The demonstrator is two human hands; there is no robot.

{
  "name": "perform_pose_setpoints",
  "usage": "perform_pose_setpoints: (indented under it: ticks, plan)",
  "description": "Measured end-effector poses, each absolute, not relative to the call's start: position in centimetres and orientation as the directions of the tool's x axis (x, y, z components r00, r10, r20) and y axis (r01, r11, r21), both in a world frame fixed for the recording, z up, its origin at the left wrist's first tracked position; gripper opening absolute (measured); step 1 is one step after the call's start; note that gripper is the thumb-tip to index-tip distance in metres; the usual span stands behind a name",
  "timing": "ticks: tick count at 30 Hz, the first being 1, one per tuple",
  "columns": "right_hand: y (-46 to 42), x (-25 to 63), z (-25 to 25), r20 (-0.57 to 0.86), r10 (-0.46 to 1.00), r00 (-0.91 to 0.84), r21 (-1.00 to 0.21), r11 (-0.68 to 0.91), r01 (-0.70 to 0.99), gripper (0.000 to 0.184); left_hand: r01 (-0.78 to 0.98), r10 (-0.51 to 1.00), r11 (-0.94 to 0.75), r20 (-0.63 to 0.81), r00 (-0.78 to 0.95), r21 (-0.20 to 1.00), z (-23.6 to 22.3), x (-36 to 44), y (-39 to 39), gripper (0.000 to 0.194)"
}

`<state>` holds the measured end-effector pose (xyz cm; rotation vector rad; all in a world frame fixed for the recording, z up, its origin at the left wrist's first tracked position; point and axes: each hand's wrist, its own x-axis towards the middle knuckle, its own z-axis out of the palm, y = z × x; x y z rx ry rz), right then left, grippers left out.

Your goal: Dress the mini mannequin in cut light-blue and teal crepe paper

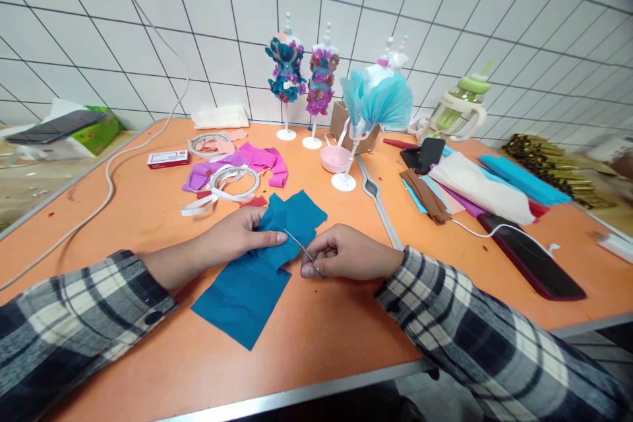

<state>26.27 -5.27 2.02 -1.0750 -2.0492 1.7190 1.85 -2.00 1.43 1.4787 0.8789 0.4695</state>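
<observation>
Teal crepe paper (247, 293) lies over the front of the orange table, its upper part bunched and raised. My left hand (242, 234) pinches that upper part, thumb on top and fingers beneath it. My right hand (346, 254) is closed around the handles of small scissors (307, 255). The scissors' blades point up and left, with the tip over the teal paper near my left thumb. Whether the blades are apart cannot be made out. One lower rectangular piece of the paper rests flat toward the table's front edge.
Tape rolls (232, 183) and purple-pink crepe paper (257, 158) lie beyond my left hand, near a small red box (168, 159). Decorated mini mannequins (285, 66) stand at the back beside a pink bowl (336, 159). To the right are a phone (531, 257) with a cable and a bottle (457, 109).
</observation>
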Motion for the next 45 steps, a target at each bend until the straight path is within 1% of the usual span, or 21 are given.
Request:
perform_pose_setpoints:
  ticks: [6, 14, 23, 29, 32, 35, 36, 39, 42, 43, 45]
  plan:
    - [-5.2, 26.4, 1.8, -0.249, 0.655, -0.714, -0.943, 0.004, 0.333, 0.042, 0.236, 0.753, 0.080, -0.214, 0.622, 0.969, 1.4, 1.8, -1.8, 0.033]
    - [-5.3, 26.3, 1.9, -0.242, 0.665, -0.706, -0.940, 0.020, 0.341, 0.034, 0.210, 0.745, 0.100, -0.213, 0.632, 0.973, 1.3, 1.9, -1.9, 0.032]
    - [-5.1, 26.4, 1.8, -0.215, 0.663, -0.717, -0.932, 0.080, 0.354, 0.040, 0.225, 0.739, 0.123, -0.240, 0.629, 0.967, 1.4, 1.8, -1.9, 0.036]
    - [-4.9, 26.4, 1.4, -0.208, 0.685, -0.698, -0.923, 0.098, 0.371, 0.044, 0.196, 0.763, 0.127, -0.222, 0.607, 0.972, 1.2, 1.9, -1.9, 0.035]
    - [-4.8, 26.4, 1.2, -0.244, 0.670, -0.701, -0.924, 0.058, 0.377, 0.043, 0.189, 0.761, 0.125, -0.216, 0.612, 0.974, 1.3, 1.8, -2.0, 0.032]
    - [-4.6, 26.7, 1.2, -0.310, 0.626, -0.716, -0.926, -0.026, 0.377, 0.059, 0.174, 0.765, 0.127, -0.208, 0.609, 0.976, 1.3, 1.7, -1.9, 0.030]
    - [-4.5, 26.9, 1.3, -0.331, 0.603, -0.726, -0.925, -0.055, 0.376, 0.061, 0.171, 0.761, 0.135, -0.213, 0.612, 0.976, 1.3, 1.7, -1.9, 0.030]
    - [-4.1, 27.9, 1.9, -0.416, 0.533, -0.737, -0.901, -0.134, 0.413, 0.058, 0.151, 0.762, 0.170, -0.227, 0.606, 0.974, 1.0, 1.5, -1.6, 0.031]
    - [-3.5, 29.4, 2.5, -0.509, 0.474, -0.719, -0.858, -0.210, 0.469, 0.058, 0.093, 0.798, 0.207, -0.224, 0.560, 0.974, 0.8, 1.4, -1.4, 0.030]
    - [-3.3, 29.9, 2.7, -0.493, 0.489, -0.719, -0.867, -0.204, 0.455, 0.058, 0.073, 0.803, 0.220, -0.223, 0.552, 0.973, 0.7, 1.4, -1.4, 0.030]
    - [-3.0, 30.5, 3.0, -0.374, 0.585, -0.720, -0.918, -0.121, 0.378, 0.054, 0.047, 0.800, 0.235, -0.221, 0.559, 0.971, 0.7, 1.4, -1.3, 0.031]
